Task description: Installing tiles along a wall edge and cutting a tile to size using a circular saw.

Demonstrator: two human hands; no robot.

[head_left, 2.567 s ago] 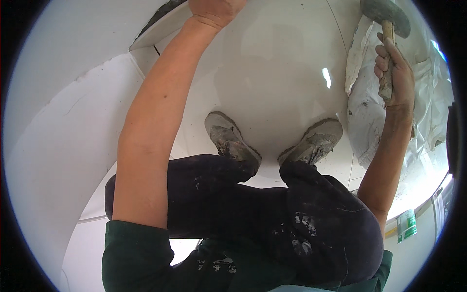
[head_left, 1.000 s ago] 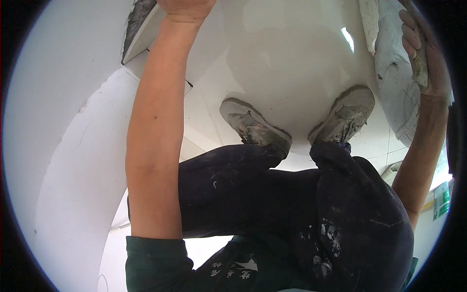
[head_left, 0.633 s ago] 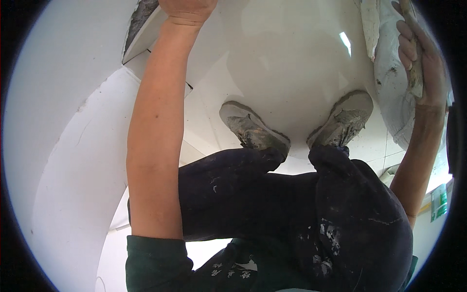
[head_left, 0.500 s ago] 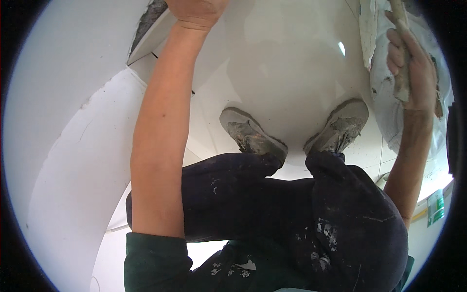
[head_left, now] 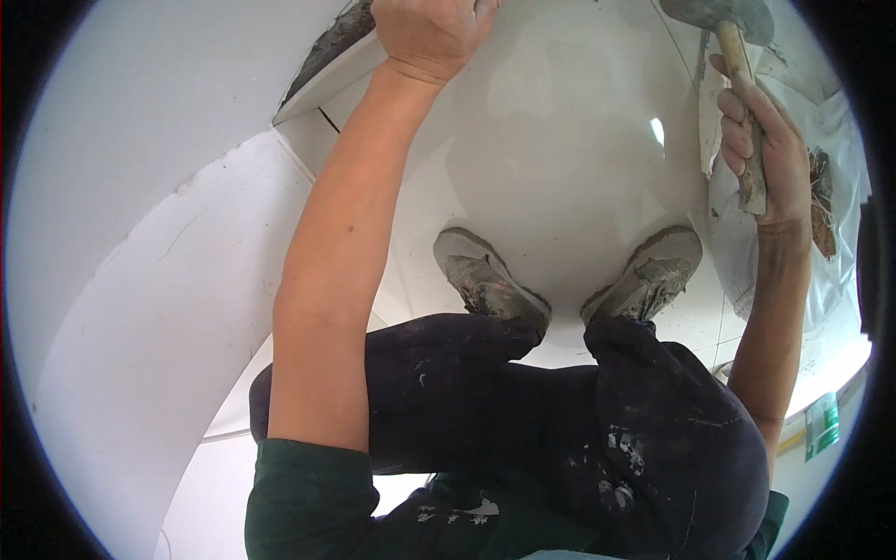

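Note:
My right hand [head_left: 779,163] is wrapped round the wooden handle of a mallet [head_left: 740,75]. Its rounded grey head is at the top edge, above a white plastic sheet or bag [head_left: 840,271]. At the upper left, my left hand [head_left: 427,35] is curled with the fingers drawn in. The picture's top edge cuts off its fingertips, so whatever it grips is hidden. It is close to a pale panel or tile edge [head_left: 327,89] with a dark, rough gap [head_left: 329,51] behind it.
Glossy pale floor tiles [head_left: 551,121] lie between my dusty shoes [head_left: 490,275] and the top edge. A white wall [head_left: 140,187] curves along the left. Brown debris [head_left: 821,210] sits on the plastic at the right, with a green packet [head_left: 821,425] lower down.
The mallet's head has come into view as my right hand moved slightly down and left in the picture. My left hand appears further right and lower. The whole view has shifted a little.

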